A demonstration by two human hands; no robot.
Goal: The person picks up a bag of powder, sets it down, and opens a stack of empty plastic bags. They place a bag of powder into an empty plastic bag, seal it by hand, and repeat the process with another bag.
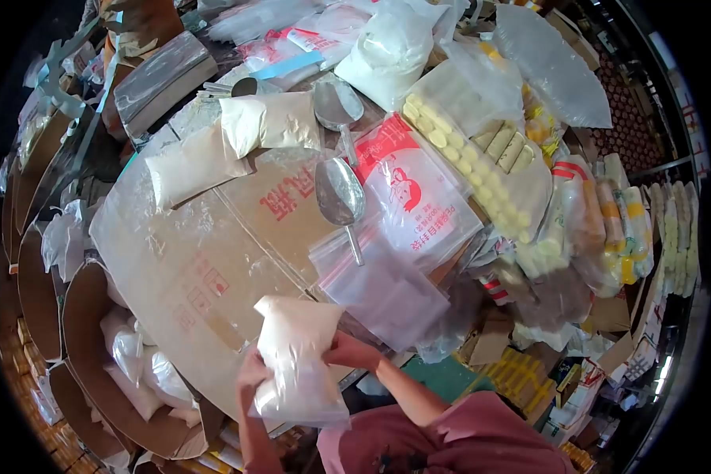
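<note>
A clear plastic bag of pale powder [296, 347] is held up between both hands at the table's near edge. My left hand [253, 374] grips its left side, fingers partly behind it. On the right side, my right hand [351, 351] has its fingers closed on the bag's edge. Beyond it, a flat stack of clear bags [395, 292] lies to the right, with a metal scoop [340, 192] resting above them. Two more filled powder bags, one cream [270, 122] and one pinkish [193, 168], lie across the far side of the cardboard.
Flattened cardboard [237, 237] covers the table. A second scoop [338, 105] lies near a large white sack [391, 51]. Red-and-white printed packaging [411, 186] sits beside a pack of yellow-white rolls [466, 162]. At left, an open carton [83, 347] holds several filled bags.
</note>
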